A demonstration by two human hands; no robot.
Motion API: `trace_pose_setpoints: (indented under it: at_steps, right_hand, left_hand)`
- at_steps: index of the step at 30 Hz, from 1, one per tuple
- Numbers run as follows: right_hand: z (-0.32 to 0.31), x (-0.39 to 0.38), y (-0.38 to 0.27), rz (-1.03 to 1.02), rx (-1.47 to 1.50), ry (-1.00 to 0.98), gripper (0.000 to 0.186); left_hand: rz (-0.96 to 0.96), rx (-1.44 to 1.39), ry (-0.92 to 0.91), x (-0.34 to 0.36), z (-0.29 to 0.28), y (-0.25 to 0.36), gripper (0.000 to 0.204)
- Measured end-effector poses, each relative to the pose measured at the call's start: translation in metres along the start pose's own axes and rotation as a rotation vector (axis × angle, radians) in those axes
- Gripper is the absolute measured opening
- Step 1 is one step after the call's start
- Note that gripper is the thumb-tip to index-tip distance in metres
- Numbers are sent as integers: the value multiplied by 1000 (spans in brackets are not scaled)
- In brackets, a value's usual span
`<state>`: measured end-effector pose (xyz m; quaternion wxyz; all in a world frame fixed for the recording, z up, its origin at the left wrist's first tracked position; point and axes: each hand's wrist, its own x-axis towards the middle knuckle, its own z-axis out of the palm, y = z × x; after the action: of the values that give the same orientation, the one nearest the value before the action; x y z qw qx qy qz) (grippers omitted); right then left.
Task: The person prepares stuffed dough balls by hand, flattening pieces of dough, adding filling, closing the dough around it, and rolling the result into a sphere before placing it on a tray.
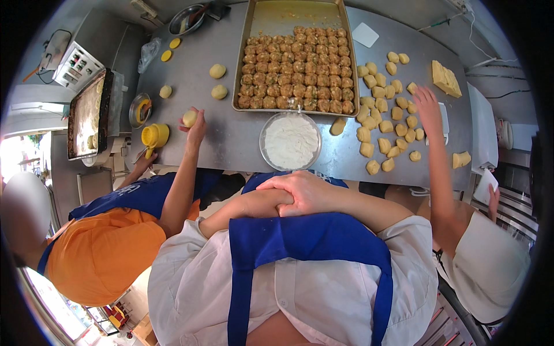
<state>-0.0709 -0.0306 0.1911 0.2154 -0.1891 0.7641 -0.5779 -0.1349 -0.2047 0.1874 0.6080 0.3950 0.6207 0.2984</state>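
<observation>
My forearms cross in front of my blue apron. My right hand (303, 191) is closed around my left wrist, its fingers lying over the top. My left hand is hidden under my right hand and forearm, so its fingers do not show. Just beyond my hands, at the near table edge, stands a round metal bowl (262, 144) of white flour (290, 140). Behind it lies a large metal tray (294, 12) holding rows of brown filling balls (297, 72). Neither hand touches the bowl or the tray.
At right, a co-worker's hand (428, 109) reaches beside many pale dough pieces (381, 115) and a dough slab (446, 79). At left, a person in orange holds a dough ball (189, 119) and a yellow cup (154, 136). A dark baking tray (88, 118) stands farther left.
</observation>
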Motion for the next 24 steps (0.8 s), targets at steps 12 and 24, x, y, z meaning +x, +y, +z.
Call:
trace_pose_setpoints:
  at_steps: [12,24]
  right_hand:
    - [-1,0,-2,0,40,-2,55]
    - [-2,3,4,-34,96,23,55]
  left_hand:
    - [9,-56,47,-4,4,-2,26]
    - [164,-21,65,5,5,-11,24]
